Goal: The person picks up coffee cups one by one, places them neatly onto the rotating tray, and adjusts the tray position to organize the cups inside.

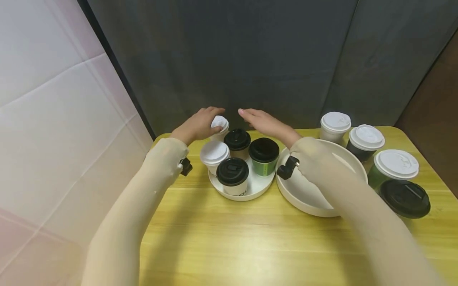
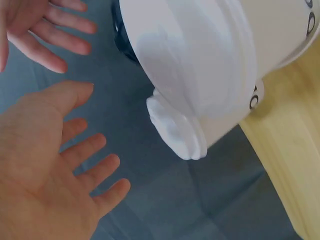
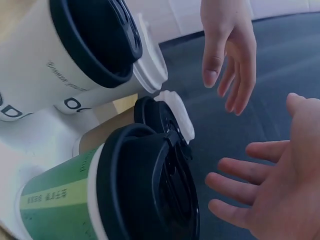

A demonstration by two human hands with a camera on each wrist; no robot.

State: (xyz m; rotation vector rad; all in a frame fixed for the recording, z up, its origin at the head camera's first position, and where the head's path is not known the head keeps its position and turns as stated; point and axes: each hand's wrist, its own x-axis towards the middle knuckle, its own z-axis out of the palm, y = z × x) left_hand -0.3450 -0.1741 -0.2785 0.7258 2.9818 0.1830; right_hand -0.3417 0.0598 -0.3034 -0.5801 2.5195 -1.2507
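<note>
Both hands hover above a small white round tray (image 1: 258, 183) crowded with lidded paper cups. My left hand (image 1: 197, 125), its fingers spread, is over the back-left, nearest a white-lidded cup (image 1: 221, 124). Opposite it, my right hand (image 1: 265, 123) reaches in with fingers extended, above a green cup with a black lid (image 1: 264, 157). Neither holds anything; the palms face each other in the left wrist view. Also grouped here are a brown cup with a black lid (image 1: 237, 142), a front white cup with a black lid (image 1: 233, 174) and another white-lidded cup (image 1: 214, 155).
A larger white round tray (image 1: 304, 202) sits right beside the small one, partly under my right forearm. Along the table's right side stand several more cups, among them a white-lidded one (image 1: 335, 123) and a black-lidded one (image 1: 404, 198). Dark cloth (image 1: 243, 59) hangs behind the wooden table (image 1: 222, 238).
</note>
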